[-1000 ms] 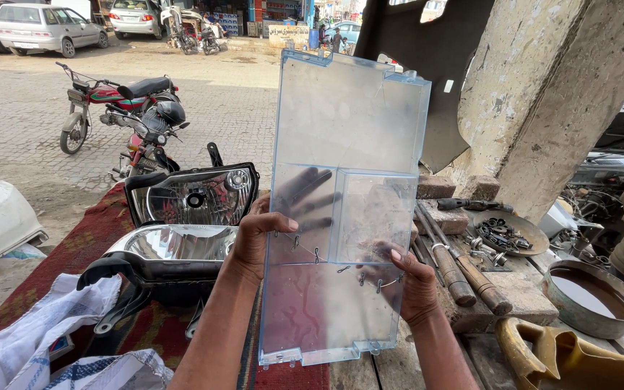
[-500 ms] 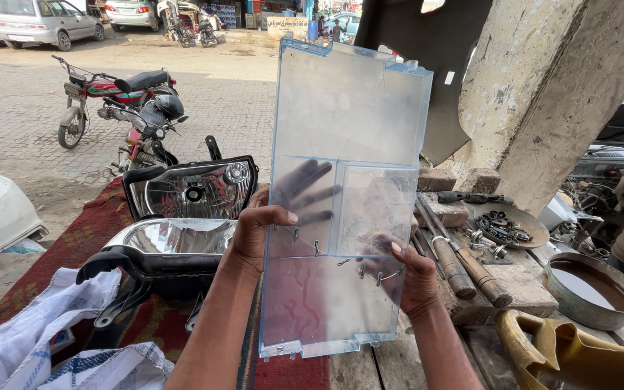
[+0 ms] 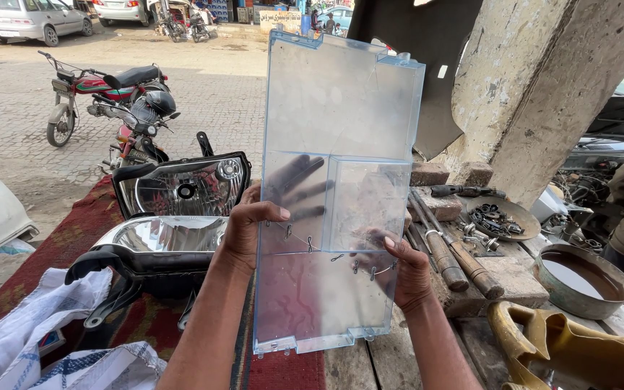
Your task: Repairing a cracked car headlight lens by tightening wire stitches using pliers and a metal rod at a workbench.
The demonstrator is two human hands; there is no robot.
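Your left hand [image 3: 250, 231] and right hand [image 3: 407, 271] grip the clear plastic panel [image 3: 337, 195] by its side edges, upright above the workbench [image 3: 399, 361], and it looks light, stiff, brittle where wired, so hold near the edges.

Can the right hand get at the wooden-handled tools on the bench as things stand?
Probably not right away: the right hand is gripping the clear plastic panel together with the left hand. The wooden-handled tools lie uncovered just to its right, so the path looks free once it lets go.
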